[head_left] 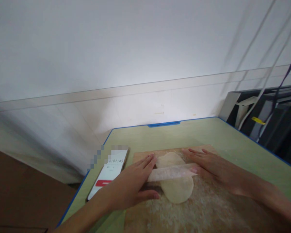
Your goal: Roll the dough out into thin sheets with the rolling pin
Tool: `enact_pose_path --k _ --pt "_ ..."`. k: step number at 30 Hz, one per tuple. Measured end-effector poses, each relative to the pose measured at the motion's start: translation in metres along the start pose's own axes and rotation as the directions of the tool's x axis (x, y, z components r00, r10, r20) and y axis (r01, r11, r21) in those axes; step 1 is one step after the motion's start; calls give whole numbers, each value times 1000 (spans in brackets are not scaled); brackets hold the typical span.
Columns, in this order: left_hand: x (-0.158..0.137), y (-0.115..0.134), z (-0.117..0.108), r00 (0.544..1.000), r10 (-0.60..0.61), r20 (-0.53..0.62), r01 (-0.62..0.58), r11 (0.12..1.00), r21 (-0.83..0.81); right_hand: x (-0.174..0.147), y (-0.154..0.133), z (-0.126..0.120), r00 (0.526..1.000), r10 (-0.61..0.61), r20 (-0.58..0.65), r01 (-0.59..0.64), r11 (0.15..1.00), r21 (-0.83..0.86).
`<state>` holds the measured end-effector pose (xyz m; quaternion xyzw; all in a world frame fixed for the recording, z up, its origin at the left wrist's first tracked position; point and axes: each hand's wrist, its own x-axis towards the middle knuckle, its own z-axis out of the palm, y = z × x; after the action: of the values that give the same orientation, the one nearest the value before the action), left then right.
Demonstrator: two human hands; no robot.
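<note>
A pale, flour-dusted rolling pin (pixel 171 172) lies across a flat, rounded sheet of dough (pixel 178 191), whose near and far parts show on either side of it. At the pin's left end rests my left hand (pixel 129 183), fingers stretched forward and thumb apart. My right hand (pixel 213 166) lies over the other end with its fingers extended and the thumb against the pin. Both hands are open, and they cover the pin's ends. Underneath is a wooden board (pixel 140 216) dusted with flour.
A phone (pixel 111 174) showing a timer lies left of the board on the blue-edged table (pixel 169 136). Behind the table is a white wall (pixel 135 48). Dark flat panels (pixel 281 119) and hanging cables stand beyond the right edge.
</note>
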<state>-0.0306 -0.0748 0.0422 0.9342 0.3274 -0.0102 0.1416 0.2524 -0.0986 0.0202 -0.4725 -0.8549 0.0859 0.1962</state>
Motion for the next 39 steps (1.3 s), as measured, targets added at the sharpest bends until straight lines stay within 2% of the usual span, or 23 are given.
enact_pose_path --k 2,4,8,11,16,20,24,29,36,39 --pt "0 -1 2 1000 10 -5 -10 1000 19 1 -1 0 999 -7 34 7 1000 3" --pt "1 -3 5 1000 25 -4 -25 1000 17 4 -3 1 997 42 63 -40 999 -29" --pt "3 -8 8 998 56 -19 -56 998 11 15 -7 6 985 160 57 -145 965 -218" --pt "5 -10 5 996 90 -25 -88 995 50 20 -8 10 986 156 59 -134 951 -279" --pt "6 -14 2 993 120 -11 -118 989 91 17 -4 9 973 119 199 -107 992 -69" --pt "5 -13 1 989 148 -28 -145 986 87 9 0 10 970 107 219 -120 992 46" --pt "-1 -2 -2 986 165 -22 -163 983 79 -3 1 10 978 70 199 -85 994 68" --pt "-10 12 -4 990 140 15 -140 982 125 -11 -3 9 965 41 260 -67 993 93" --pt "11 -13 7 991 101 -87 -88 986 143 14 -1 15 968 196 155 -205 978 38" --pt "14 -17 7 992 84 -89 -74 991 115 17 1 15 971 181 159 -191 980 50"
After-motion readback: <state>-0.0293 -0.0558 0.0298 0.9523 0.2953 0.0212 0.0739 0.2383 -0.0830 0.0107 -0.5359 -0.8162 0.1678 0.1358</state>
